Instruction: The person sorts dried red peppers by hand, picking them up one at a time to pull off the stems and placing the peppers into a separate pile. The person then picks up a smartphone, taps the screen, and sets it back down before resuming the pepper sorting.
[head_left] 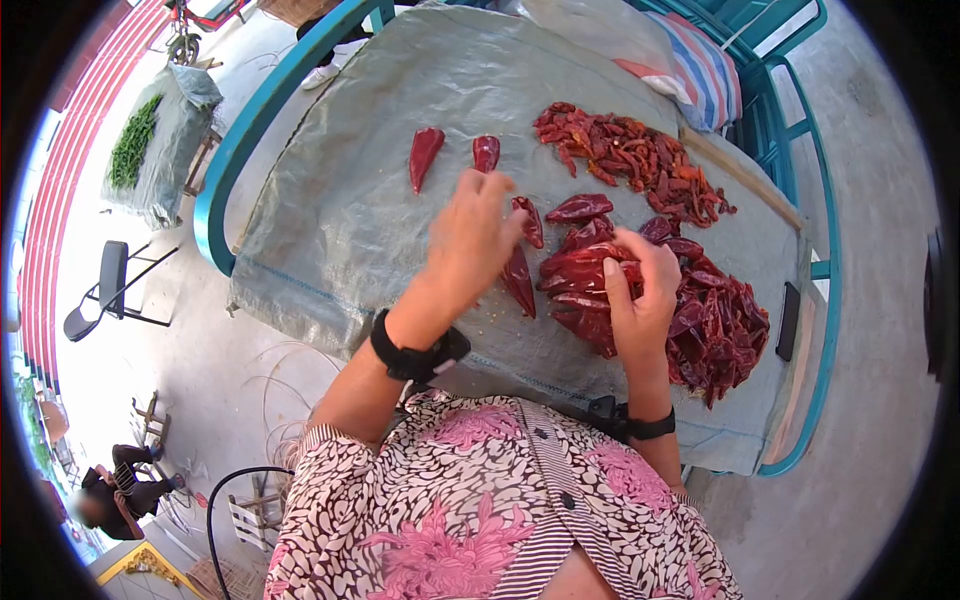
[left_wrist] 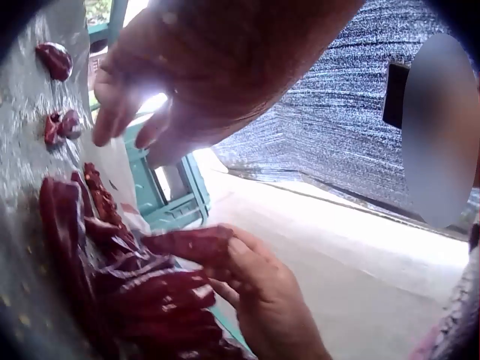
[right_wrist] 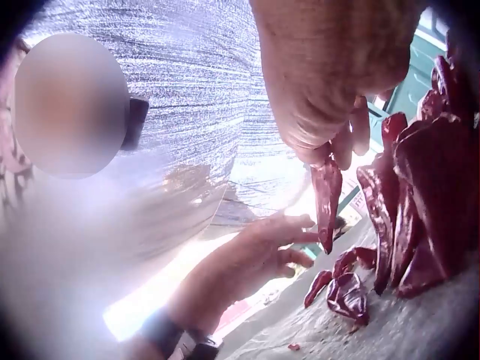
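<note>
My right hand [head_left: 645, 295] is over a pile of glossy dark red dried chili peppers [head_left: 720, 330]. Its thumb and fingers pinch one dried chili pepper [right_wrist: 326, 202], which points downward in the right wrist view. To the left, my left hand [head_left: 470, 235] hovers above the sheet, fingers loosely bent and holding nothing. Beneath and around it lie several single peppers: one long pepper [head_left: 518, 280], another [head_left: 486, 153] beyond the fingers, and a third [head_left: 425, 158] farther left. A closely stacked row of peppers [left_wrist: 157, 300] sits just under the right hand.
A grey-green plastic sheet [head_left: 340, 190] covers the work surface inside a teal metal frame [head_left: 225, 170]. Smaller shrivelled peppers [head_left: 635, 160] lie at the back. A dark phone-like slab [head_left: 788, 320] is near the right edge, and a striped sack [head_left: 705, 75] is behind.
</note>
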